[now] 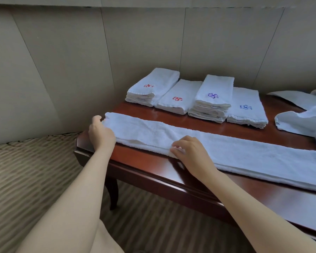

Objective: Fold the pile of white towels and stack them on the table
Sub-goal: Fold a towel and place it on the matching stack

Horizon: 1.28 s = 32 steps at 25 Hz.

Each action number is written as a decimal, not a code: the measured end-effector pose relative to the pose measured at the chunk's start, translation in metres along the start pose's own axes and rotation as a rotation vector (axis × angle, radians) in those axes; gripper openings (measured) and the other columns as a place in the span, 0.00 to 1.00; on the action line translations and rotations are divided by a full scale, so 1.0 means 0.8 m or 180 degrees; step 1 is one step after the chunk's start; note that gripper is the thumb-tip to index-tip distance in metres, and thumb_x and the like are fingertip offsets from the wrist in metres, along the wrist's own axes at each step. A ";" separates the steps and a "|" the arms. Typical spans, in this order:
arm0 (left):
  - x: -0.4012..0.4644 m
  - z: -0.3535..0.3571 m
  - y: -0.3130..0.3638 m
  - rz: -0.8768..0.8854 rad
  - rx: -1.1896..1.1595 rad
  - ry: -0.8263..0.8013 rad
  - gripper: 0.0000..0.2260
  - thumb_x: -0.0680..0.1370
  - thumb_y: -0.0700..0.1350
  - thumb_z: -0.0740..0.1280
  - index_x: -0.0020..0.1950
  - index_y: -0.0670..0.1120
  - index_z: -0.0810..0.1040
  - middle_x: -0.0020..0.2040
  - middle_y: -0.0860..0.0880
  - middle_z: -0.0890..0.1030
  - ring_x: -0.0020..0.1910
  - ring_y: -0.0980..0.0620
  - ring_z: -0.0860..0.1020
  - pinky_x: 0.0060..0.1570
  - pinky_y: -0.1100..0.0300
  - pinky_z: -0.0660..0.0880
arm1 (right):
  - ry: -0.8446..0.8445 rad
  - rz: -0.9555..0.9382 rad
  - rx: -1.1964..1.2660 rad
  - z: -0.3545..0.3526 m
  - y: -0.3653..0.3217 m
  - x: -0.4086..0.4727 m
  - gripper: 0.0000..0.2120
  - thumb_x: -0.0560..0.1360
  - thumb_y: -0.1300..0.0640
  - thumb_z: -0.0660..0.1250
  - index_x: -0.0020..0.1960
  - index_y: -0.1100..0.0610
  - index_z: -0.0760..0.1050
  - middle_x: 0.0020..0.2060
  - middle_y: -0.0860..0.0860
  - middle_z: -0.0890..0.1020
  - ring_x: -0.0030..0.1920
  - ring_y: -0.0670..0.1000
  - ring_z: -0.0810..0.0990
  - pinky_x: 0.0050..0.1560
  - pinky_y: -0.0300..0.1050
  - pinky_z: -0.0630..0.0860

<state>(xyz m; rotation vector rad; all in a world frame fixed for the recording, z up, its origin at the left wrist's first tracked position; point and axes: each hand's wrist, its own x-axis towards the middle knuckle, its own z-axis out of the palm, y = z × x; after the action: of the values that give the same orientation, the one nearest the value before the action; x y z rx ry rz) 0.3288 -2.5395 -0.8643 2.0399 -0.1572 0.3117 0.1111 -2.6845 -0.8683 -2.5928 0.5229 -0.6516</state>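
Observation:
A long white towel (226, 152), folded lengthwise into a narrow strip, lies across the dark red wooden table (153, 172). My left hand (100, 134) grips the strip's left end at the table's corner. My right hand (192, 152) pinches the strip's near edge a little right of the left hand, fingers curled on the cloth. Behind the strip stand folded towel stacks: two with red flower marks (150, 88) (179, 97) and two with blue or purple marks (213, 94) (244, 106).
A loose pile of unfolded white towels (303, 119) lies at the table's right end. A beige panelled wall (80, 61) rises behind. The striped carpet (26, 170) spreads left of and below the table, whose leg (113, 194) shows under the corner.

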 end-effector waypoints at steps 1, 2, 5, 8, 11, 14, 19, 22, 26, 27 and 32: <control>0.006 -0.004 -0.001 -0.0082 -0.0226 0.0131 0.18 0.76 0.30 0.57 0.64 0.39 0.70 0.61 0.39 0.73 0.60 0.41 0.73 0.56 0.53 0.70 | -0.0018 -0.0051 -0.0050 0.000 0.001 0.001 0.09 0.78 0.55 0.65 0.52 0.58 0.81 0.49 0.52 0.78 0.51 0.53 0.73 0.51 0.44 0.69; 0.010 -0.008 -0.003 -0.0169 -0.0378 0.0279 0.16 0.76 0.31 0.57 0.63 0.40 0.71 0.61 0.41 0.74 0.60 0.42 0.73 0.57 0.53 0.71 | -0.0029 -0.0147 -0.0175 0.000 0.000 0.002 0.09 0.78 0.56 0.64 0.51 0.59 0.82 0.48 0.52 0.78 0.49 0.54 0.73 0.50 0.45 0.70; 0.010 -0.012 -0.009 -0.0319 -0.0313 0.0376 0.16 0.76 0.31 0.58 0.63 0.39 0.69 0.63 0.39 0.72 0.61 0.41 0.72 0.59 0.51 0.70 | 0.0132 -0.0556 -0.0698 0.002 -0.002 -0.001 0.04 0.73 0.66 0.68 0.40 0.62 0.79 0.38 0.54 0.77 0.37 0.57 0.75 0.37 0.52 0.73; 0.006 -0.013 -0.012 -0.0241 0.0011 0.0238 0.16 0.76 0.29 0.56 0.64 0.36 0.68 0.64 0.37 0.70 0.61 0.38 0.71 0.56 0.51 0.69 | 0.0073 -0.0771 -0.0693 0.003 -0.008 -0.013 0.04 0.70 0.68 0.70 0.38 0.61 0.78 0.33 0.54 0.76 0.33 0.57 0.74 0.31 0.52 0.74; 0.000 -0.015 -0.006 -0.0250 0.0232 0.0138 0.20 0.75 0.28 0.56 0.66 0.37 0.66 0.64 0.35 0.67 0.61 0.37 0.69 0.55 0.54 0.66 | -0.0061 -0.0496 -0.0060 -0.005 -0.007 -0.016 0.07 0.78 0.59 0.64 0.52 0.59 0.80 0.44 0.53 0.79 0.44 0.52 0.77 0.45 0.46 0.74; -0.016 -0.008 0.016 0.0833 0.1185 0.0049 0.21 0.74 0.31 0.62 0.66 0.41 0.69 0.65 0.36 0.66 0.62 0.37 0.67 0.60 0.50 0.65 | 0.0055 -0.0331 -0.0074 -0.011 -0.002 -0.011 0.12 0.78 0.58 0.65 0.60 0.58 0.78 0.52 0.53 0.78 0.53 0.52 0.74 0.53 0.43 0.70; -0.083 0.013 0.071 0.2346 0.0927 -0.2967 0.11 0.76 0.44 0.69 0.58 0.47 0.79 0.59 0.50 0.76 0.60 0.52 0.73 0.61 0.58 0.69 | -0.0310 -0.0183 -0.0545 -0.021 0.001 -0.015 0.17 0.78 0.59 0.62 0.66 0.56 0.72 0.61 0.52 0.74 0.60 0.54 0.72 0.55 0.44 0.68; -0.093 0.015 0.067 0.2520 0.1264 -0.3133 0.13 0.76 0.41 0.66 0.60 0.49 0.78 0.59 0.52 0.74 0.58 0.53 0.72 0.60 0.57 0.69 | -0.0210 -0.0085 -0.0956 -0.031 0.011 -0.020 0.17 0.74 0.63 0.62 0.63 0.55 0.71 0.59 0.51 0.74 0.57 0.55 0.71 0.51 0.46 0.66; -0.110 0.008 0.072 0.2890 0.1056 -0.2551 0.11 0.76 0.33 0.59 0.53 0.43 0.77 0.50 0.49 0.72 0.50 0.51 0.71 0.51 0.54 0.71 | 0.0344 -0.0246 -0.0711 -0.035 0.017 -0.038 0.11 0.64 0.73 0.67 0.42 0.60 0.77 0.39 0.54 0.78 0.38 0.58 0.75 0.32 0.47 0.69; -0.114 0.008 0.071 0.2949 0.1007 -0.2473 0.10 0.76 0.33 0.59 0.51 0.42 0.77 0.48 0.48 0.71 0.49 0.51 0.69 0.49 0.57 0.69 | 0.0332 -0.0348 -0.0678 -0.034 0.017 -0.043 0.10 0.64 0.73 0.68 0.41 0.60 0.77 0.38 0.53 0.78 0.37 0.57 0.75 0.31 0.48 0.71; -0.119 0.005 0.067 0.2481 0.1202 -0.2862 0.05 0.74 0.39 0.61 0.45 0.49 0.71 0.45 0.50 0.71 0.46 0.52 0.69 0.45 0.61 0.67 | -0.0128 -0.0163 -0.0359 -0.053 0.022 -0.053 0.10 0.76 0.56 0.65 0.56 0.56 0.78 0.52 0.49 0.77 0.52 0.51 0.74 0.51 0.43 0.71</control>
<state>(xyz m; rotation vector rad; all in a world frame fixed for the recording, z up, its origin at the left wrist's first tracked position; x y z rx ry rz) 0.2254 -2.5706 -0.8479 2.2726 -1.5577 -0.1509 0.0496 -2.6929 -0.8575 -2.7271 0.4953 -0.6011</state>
